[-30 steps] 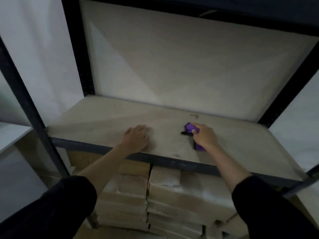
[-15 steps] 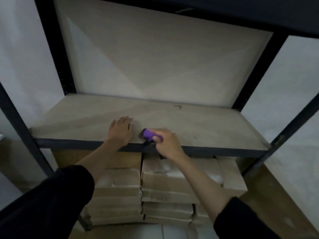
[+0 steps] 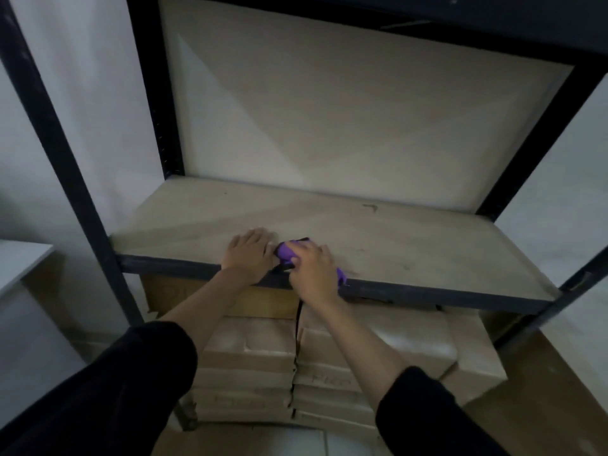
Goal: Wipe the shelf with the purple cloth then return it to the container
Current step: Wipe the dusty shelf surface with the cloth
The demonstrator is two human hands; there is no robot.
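Head view: my right hand (image 3: 312, 271) grips the purple cloth (image 3: 287, 252) at the front edge of the shelf (image 3: 411, 245). My left hand (image 3: 250, 255) lies flat, fingers straight, just beside it. Cardboard boxes (image 3: 378, 340) are stacked beneath.

Matt wooden shelf (image 3: 362, 232); soft purple cloth (image 3: 287, 252).

Pale shelf (image 3: 427, 245) in a dark frame (image 3: 427, 292) — near its front edge, purple cloth (image 3: 287, 252) under right hand (image 3: 314, 271), left hand (image 3: 248, 253) alongside
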